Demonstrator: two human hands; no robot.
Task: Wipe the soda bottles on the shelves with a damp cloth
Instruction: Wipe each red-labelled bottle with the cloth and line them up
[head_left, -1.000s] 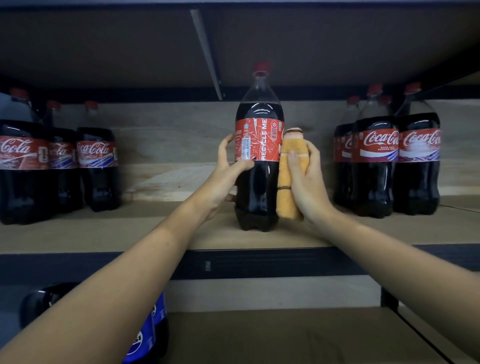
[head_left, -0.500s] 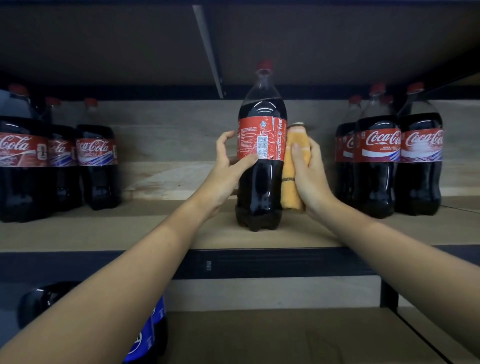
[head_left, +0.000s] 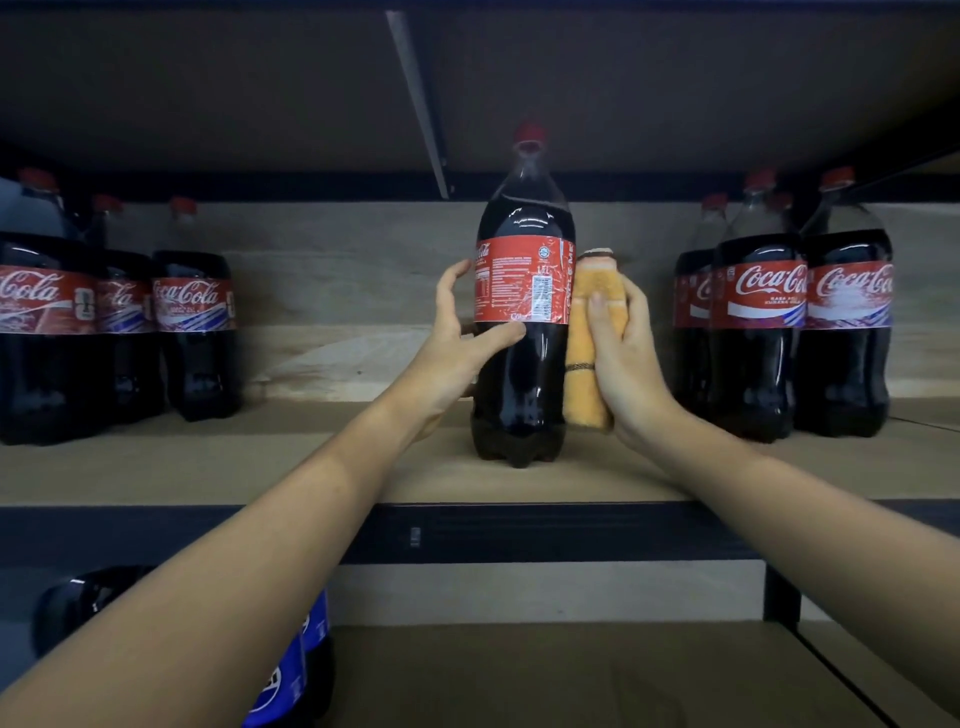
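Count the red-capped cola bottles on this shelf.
7 clearly: middle bottle, three on the left, three on the right. Another cap behind suggests more hidden.

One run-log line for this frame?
step: wiping | left hand: holds bottle | right hand: presses cloth on bottle's right side | bottle: upright on shelf

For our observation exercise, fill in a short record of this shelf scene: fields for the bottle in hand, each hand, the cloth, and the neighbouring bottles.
bottle being cleaned: cola bottle, upright on the wooden shelf, red cap on
left hand: thumb and fingers round the bottle's left side
right hand: holds the cloth against the bottle's right side
cloth: orange folded cloth
neighbours: left bottle group, right bottle group, both standing apart
lower shelf: blue-labelled bottle
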